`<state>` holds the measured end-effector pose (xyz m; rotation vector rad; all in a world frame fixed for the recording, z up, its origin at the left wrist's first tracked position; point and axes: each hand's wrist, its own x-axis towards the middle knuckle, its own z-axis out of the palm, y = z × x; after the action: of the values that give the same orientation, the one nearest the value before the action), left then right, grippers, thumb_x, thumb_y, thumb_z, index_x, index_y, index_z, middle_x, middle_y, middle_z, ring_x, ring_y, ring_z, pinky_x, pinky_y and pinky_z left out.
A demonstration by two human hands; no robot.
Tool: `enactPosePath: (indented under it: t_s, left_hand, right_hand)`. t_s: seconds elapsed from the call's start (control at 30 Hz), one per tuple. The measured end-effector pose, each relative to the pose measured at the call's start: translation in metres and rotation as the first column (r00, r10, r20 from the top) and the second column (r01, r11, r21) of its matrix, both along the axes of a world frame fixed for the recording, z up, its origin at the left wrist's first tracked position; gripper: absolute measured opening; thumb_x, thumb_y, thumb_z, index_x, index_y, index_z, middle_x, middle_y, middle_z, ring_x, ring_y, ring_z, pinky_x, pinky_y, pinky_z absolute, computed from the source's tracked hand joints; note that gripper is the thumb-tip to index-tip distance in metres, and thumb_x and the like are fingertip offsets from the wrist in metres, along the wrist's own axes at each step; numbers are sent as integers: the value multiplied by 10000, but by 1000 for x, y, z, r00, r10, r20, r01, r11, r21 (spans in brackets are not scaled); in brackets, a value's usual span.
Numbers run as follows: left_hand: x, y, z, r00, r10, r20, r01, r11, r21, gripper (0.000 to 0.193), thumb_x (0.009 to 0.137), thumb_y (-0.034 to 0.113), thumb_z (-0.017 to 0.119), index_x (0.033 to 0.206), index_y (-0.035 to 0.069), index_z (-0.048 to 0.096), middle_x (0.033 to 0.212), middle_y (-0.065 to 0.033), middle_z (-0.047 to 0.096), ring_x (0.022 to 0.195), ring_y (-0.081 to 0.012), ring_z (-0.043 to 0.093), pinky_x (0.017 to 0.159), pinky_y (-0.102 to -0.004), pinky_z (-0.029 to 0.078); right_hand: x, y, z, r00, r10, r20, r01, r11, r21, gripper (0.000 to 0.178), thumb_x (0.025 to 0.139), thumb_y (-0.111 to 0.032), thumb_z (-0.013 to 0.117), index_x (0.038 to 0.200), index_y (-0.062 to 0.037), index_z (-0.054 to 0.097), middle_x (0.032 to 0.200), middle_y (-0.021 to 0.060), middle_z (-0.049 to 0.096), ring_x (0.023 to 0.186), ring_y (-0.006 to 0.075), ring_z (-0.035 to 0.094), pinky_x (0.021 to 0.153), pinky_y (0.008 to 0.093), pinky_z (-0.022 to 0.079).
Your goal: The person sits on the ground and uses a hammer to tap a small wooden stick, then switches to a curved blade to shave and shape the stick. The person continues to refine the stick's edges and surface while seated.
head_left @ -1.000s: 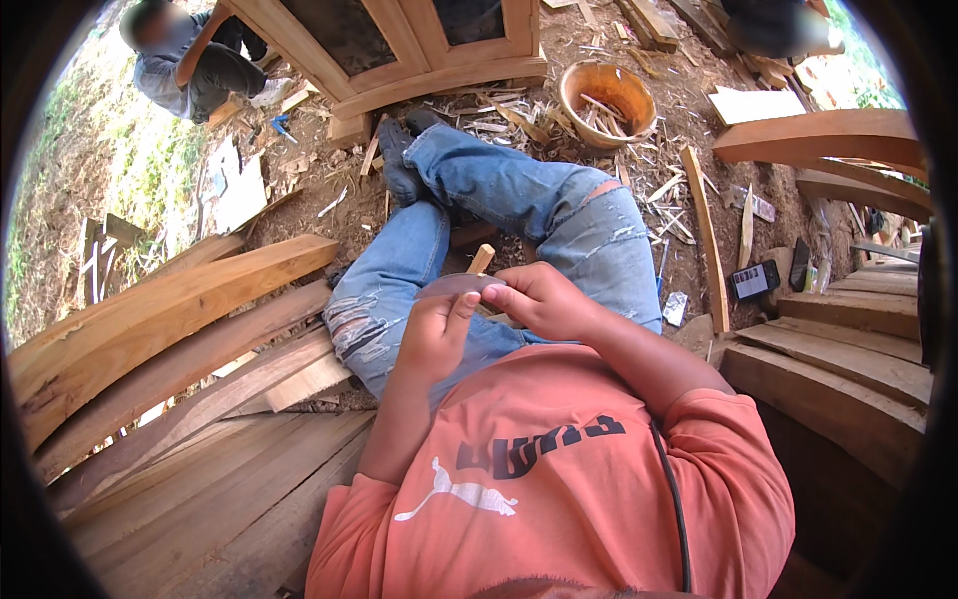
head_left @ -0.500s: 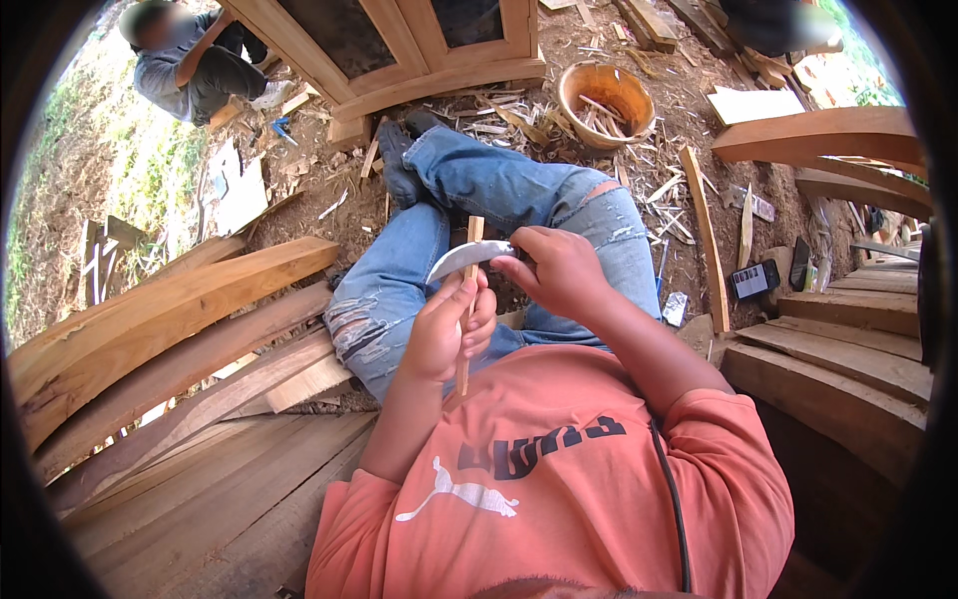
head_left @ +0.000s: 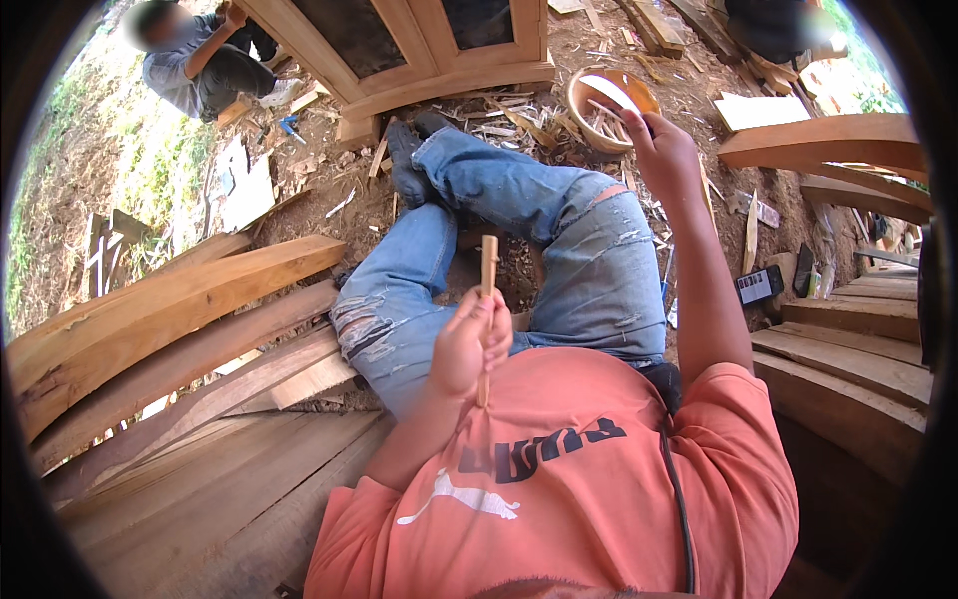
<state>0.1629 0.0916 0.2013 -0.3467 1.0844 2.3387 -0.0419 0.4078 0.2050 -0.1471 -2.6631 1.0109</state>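
A slim wooden stick (head_left: 489, 262) stands almost upright in front of my belly, with my left hand (head_left: 472, 342) closed around its lower half. A small notch or bump shows on the upper part of the stick. My right hand (head_left: 663, 158) is stretched out to the far right, gripping a knife with a broad, curved blade (head_left: 607, 92). The blade lies over the orange-brown bucket (head_left: 589, 130), whose wood strips are partly covered by the blade and hand. Most of the knife's handle is hidden in my fingers.
A wooden panelled frame (head_left: 439, 75) stands ahead of my crossed legs. Curved boards (head_left: 180, 309) rise on the left, and a beam (head_left: 818, 142) juts in at the right. Wood shavings litter the ground. A phone (head_left: 760, 285) lies on the right. Another person (head_left: 205, 65) sits far left.
My right hand has lifted the knife away from the stick and swung it forward and right, over the bucket. My left hand has shifted slightly right and down, still holding the stick.
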Motion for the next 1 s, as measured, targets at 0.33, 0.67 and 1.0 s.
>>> enactPosePath:
  t_s: [0.33,0.67,1.0]
  left_hand:
    - [-27,-14,15,1000,23,-17,-22,998,60,317,1192,429,428,1199,136,551,696,37,348,521,-66,285,464,-228,255]
    - [-24,-5,21,999,0,-39,0,1000,4,325,1193,458,423,1094,163,517,677,61,328,515,-52,249,449,-236,213]
    - [3,-19,5,1000,6,16,-6,1000,-28,249,1197,363,428,1162,135,522,744,29,390,540,-66,326,474,-228,304]
  right_hand:
    - [109,-109,-7,844,537,-4,-536,843,41,504,995,-554,707,843,-75,686,746,153,686,731,400,698,636,512,526]
    - [98,-108,-6,845,533,-44,-521,838,162,454,986,-511,733,858,-82,664,776,162,683,768,417,688,654,523,515]
    - [-25,-5,41,992,32,122,-9,982,-189,603,1113,-583,560,1087,-32,803,795,123,728,725,234,693,723,447,542]
